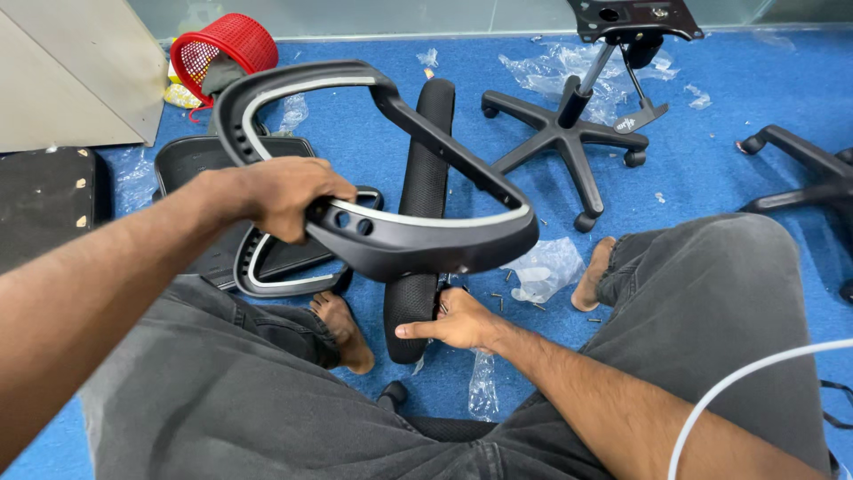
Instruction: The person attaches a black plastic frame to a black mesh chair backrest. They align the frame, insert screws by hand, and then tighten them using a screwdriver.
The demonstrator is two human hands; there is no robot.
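Left hand (283, 197) clenched around black armrest frame (400, 240), right hand (458, 322) loosely touching mesh backrest (422, 187)

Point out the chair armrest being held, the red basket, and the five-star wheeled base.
Chair armrest (418, 244): head view, on its thick lower bar.
Red basket (233, 40): head view, on its mesh wall.
Five-star wheeled base (562, 133): head view, on the central hub.

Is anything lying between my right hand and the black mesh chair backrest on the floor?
Nothing visible: the right hand already rests against the lower end of the black mesh backrest, while the left hand holds the black looped armrest above it.
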